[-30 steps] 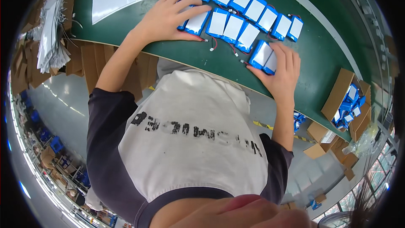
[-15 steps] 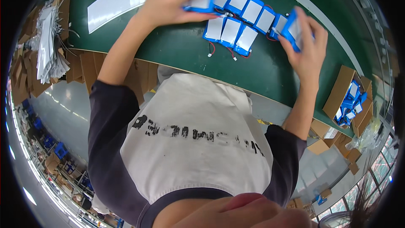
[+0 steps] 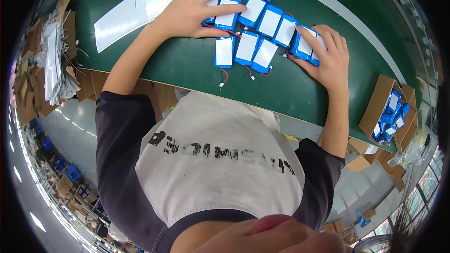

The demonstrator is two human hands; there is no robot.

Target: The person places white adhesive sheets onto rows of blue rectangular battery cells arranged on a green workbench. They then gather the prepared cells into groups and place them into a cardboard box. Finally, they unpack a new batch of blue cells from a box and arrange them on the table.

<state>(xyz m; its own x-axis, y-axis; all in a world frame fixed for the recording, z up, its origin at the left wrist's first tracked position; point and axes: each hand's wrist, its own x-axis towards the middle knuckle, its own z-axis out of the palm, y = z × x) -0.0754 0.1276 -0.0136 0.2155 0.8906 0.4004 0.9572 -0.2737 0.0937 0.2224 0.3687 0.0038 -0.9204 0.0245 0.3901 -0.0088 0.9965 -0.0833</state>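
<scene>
At the upper centre of the frame, we see white labels (image 3: 247,47) on the blue battery packs (image 3: 270,21), and below, worn black lettering (image 3: 206,150) on the shirt (image 3: 220,182). Palms down, the left hand (image 3: 190,15) holds two packs (image 3: 227,16) between thumb and fingers, and the right hand (image 3: 331,61), farther right, holds two others (image 3: 304,44) likewise.
</scene>
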